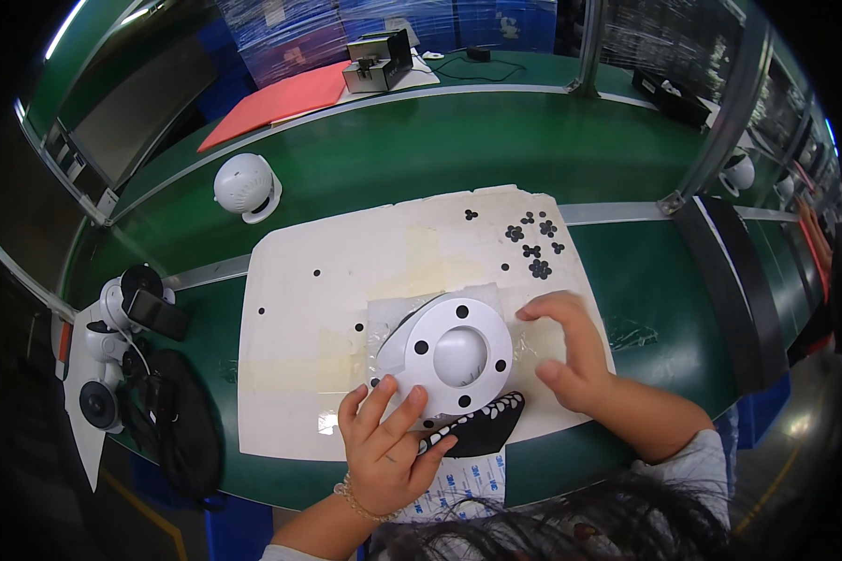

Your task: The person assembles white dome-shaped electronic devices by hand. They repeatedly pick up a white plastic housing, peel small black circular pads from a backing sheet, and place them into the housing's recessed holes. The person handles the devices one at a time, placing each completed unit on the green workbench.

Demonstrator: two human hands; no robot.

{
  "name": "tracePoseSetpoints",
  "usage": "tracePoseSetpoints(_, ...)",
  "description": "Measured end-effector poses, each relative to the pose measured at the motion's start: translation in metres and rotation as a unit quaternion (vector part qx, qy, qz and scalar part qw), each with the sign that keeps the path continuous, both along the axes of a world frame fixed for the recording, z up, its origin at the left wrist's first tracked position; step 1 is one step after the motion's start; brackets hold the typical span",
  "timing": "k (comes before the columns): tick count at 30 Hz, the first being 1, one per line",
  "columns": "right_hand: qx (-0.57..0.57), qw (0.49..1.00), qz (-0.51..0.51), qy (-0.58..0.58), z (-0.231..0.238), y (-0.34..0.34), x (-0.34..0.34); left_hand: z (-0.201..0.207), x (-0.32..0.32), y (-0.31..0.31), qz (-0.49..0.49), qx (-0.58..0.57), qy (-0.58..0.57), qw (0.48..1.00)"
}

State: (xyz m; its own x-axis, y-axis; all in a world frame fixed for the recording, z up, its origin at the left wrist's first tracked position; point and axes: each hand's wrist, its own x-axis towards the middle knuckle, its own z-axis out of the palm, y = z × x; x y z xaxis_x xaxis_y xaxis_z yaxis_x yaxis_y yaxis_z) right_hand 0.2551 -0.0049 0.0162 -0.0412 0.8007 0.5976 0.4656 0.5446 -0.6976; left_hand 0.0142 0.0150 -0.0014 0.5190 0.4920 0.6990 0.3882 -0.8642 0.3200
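Observation:
A white teardrop-shaped plastic housing (489,328) with a round central opening lies on a foam sheet (384,310). Several black round pads (421,348) sit on its ring. My left hand (384,447) is spread, its fingertips at the housing's lower left edge. Its thumb lies over a black sheet (482,433) with a row of white spots along its upper edge. To the right of the housing, my right hand (578,360) is raised, thumb and index finger apart. A small dark spot shows at that index fingertip; I cannot tell whether it is a pad.
A pale board (295,374) carries loose black dots and small pad clusters (540,269) at its upper right. Printed backing paper (458,486) lies at the near edge. A white camera-like device (246,185) stands behind; more devices (112,346) and a black bag (182,425) are left.

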Motion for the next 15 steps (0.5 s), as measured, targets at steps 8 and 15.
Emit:
tracePoseSetpoints(8,-0.348,0.86,0.094,0.362,0.003,0.02,-0.008,0.011,-0.008,-0.006,-0.029,-0.032,0.019,0.999)
tracePoseSetpoints(15,-0.099,0.973,-0.199,0.065,0.008,0.117,0.06,-0.004,-0.022,0.001,-0.259,-0.169,-0.001,0.951)
